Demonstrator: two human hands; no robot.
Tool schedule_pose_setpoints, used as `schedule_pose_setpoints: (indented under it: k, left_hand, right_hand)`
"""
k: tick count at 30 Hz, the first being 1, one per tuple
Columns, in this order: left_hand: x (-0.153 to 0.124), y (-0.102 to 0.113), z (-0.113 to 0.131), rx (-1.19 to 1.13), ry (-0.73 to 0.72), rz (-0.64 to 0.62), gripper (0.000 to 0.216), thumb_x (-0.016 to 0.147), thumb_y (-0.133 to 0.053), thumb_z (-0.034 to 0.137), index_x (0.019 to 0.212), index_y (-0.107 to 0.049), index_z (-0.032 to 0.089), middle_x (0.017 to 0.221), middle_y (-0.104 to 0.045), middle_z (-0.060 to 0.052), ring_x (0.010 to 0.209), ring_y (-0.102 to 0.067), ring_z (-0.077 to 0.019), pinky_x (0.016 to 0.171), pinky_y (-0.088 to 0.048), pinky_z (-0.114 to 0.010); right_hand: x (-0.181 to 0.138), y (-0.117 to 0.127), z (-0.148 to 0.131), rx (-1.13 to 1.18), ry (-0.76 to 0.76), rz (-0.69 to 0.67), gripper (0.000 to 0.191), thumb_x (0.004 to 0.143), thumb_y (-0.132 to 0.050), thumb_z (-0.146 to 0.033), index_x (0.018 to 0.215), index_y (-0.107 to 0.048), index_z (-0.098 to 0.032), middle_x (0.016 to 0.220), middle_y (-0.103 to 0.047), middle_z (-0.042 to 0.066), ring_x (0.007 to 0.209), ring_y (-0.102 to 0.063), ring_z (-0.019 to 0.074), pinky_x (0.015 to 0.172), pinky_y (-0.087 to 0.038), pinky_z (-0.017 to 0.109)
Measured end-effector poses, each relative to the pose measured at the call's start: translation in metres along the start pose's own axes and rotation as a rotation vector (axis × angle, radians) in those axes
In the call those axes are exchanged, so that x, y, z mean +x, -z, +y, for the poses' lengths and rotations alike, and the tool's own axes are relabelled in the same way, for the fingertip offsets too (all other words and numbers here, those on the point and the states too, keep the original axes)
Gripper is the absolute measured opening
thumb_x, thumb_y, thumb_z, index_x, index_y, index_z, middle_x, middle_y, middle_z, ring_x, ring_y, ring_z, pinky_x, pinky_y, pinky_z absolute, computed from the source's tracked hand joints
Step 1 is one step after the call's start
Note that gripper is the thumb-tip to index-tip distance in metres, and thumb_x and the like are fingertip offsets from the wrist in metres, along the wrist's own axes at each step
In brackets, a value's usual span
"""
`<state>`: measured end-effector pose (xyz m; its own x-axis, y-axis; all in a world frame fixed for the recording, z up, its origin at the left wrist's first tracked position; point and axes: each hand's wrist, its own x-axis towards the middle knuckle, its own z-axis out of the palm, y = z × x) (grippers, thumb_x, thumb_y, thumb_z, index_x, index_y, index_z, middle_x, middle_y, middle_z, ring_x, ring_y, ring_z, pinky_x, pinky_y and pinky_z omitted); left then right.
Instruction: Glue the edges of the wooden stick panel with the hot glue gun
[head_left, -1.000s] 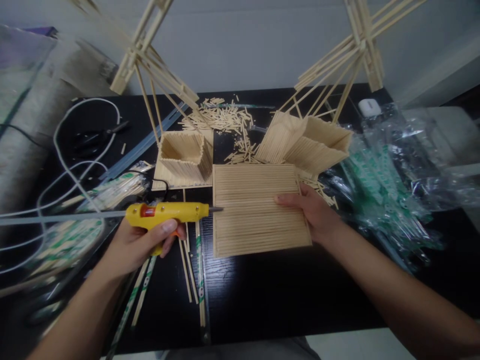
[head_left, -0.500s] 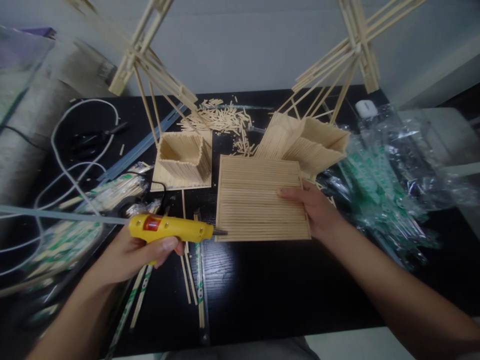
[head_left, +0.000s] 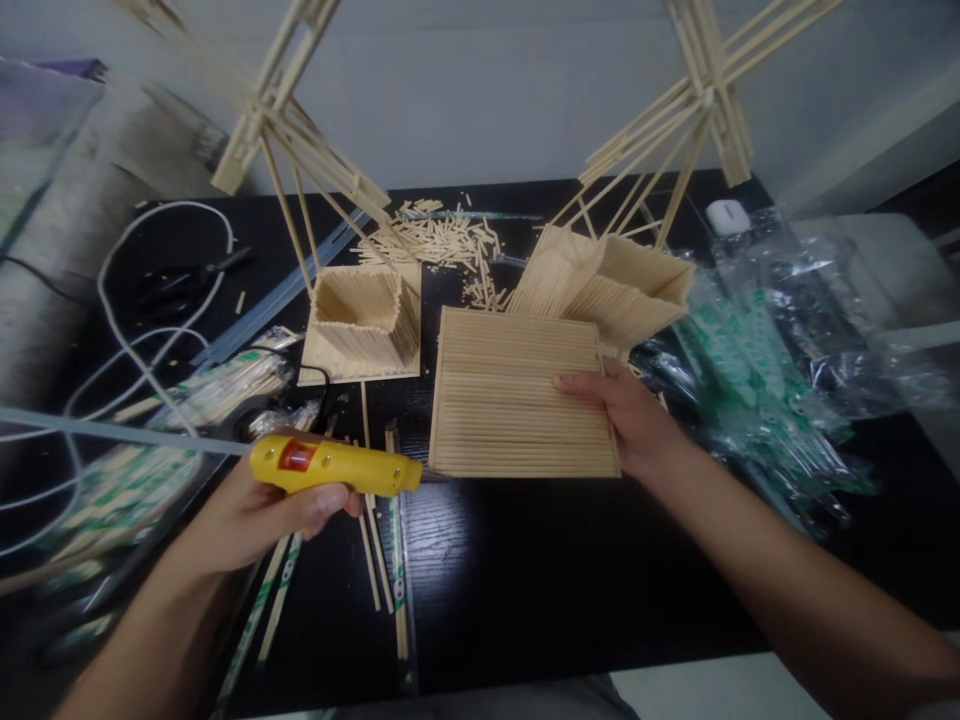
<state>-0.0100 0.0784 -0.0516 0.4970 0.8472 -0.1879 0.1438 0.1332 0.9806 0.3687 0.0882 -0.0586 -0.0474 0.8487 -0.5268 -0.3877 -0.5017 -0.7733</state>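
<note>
My left hand (head_left: 300,510) is wrapped round a yellow glue gun (head_left: 352,466), with a long pale glue stick (head_left: 135,430) running out of its back end. The gun's thin nozzle points right, at the lower left corner of a flat panel of wooden sticks (head_left: 517,400); whether it touches cannot be made out. At the panel's right edge my right hand (head_left: 630,410) grips it, thumb on the face and fingers hidden behind. Beyond the panel stand a square stick-built box on a base (head_left: 364,325) at left and a tilted stick-built piece (head_left: 622,280) at right.
Short cut sticks (head_left: 435,235) lie heaped at the back of the black table (head_left: 510,590). Wrapped chopsticks (head_left: 150,480), scissors (head_left: 195,280) and a white cable (head_left: 105,270) crowd the left. Torn plastic wrappers (head_left: 750,370) cover the right. Stick frames (head_left: 705,100) rise behind.
The glue gun's nozzle has dipped slightly, from the panel's lower left face to its bottom corner. My right hand still holds the panel in nearly the same place.
</note>
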Motion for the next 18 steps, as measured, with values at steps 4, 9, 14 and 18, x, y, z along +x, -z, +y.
schedule_pose_setpoints:
  k: [4, 9, 14, 18]
  left_hand:
    - [0.0028, -0.0025, 0.0027, 0.021, -0.002, 0.024, 0.042, 0.098, -0.089, 0.055, 0.083, -0.092, 0.016, 0.069, -0.083, -0.013, 0.041, -0.062, -0.015, 0.037, -0.051, -0.022]
    - [0.0036, -0.0045, 0.0, 0.023, -0.007, 0.045, 0.046, 0.099, -0.087, 0.058, 0.081, -0.09, 0.015, 0.067, -0.083, -0.012, 0.041, -0.061, -0.0135, 0.038, -0.05, -0.021]
    - [0.0033, -0.003, -0.0036, 0.091, 0.015, 0.027, 0.052, 0.101, -0.082, 0.062, 0.081, -0.09, 0.014, 0.064, -0.08, -0.011, 0.041, -0.059, -0.0146, 0.038, -0.049, -0.023]
    - [0.0036, -0.0027, -0.0043, 0.106, 0.007, 0.04, 0.05, 0.103, -0.08, 0.06, 0.082, -0.09, 0.015, 0.063, -0.079, -0.01, 0.041, -0.06, -0.0153, 0.038, -0.049, -0.025]
  right_hand:
    - [0.0003, -0.0003, -0.0002, -0.007, -0.006, 0.008, 0.044, 0.061, -0.106, -0.033, 0.098, -0.083, -0.026, 0.104, -0.091, 0.007, 0.12, -0.083, 0.0427, 0.111, -0.065, 0.059]
    - [0.0002, 0.0, 0.0012, -0.018, 0.003, 0.005, 0.045, 0.063, -0.105, -0.034, 0.101, -0.083, -0.026, 0.105, -0.091, 0.007, 0.118, -0.084, 0.0422, 0.11, -0.065, 0.06]
    - [0.0003, 0.0002, 0.0034, -0.013, 0.018, -0.027, 0.045, 0.066, -0.104, -0.034, 0.104, -0.083, -0.026, 0.106, -0.091, 0.007, 0.12, -0.083, 0.0425, 0.11, -0.065, 0.06]
    - [0.0003, 0.0003, 0.006, -0.005, 0.011, -0.044, 0.04, 0.066, -0.103, -0.032, 0.1, -0.083, -0.027, 0.107, -0.091, 0.007, 0.117, -0.084, 0.0411, 0.109, -0.065, 0.059]
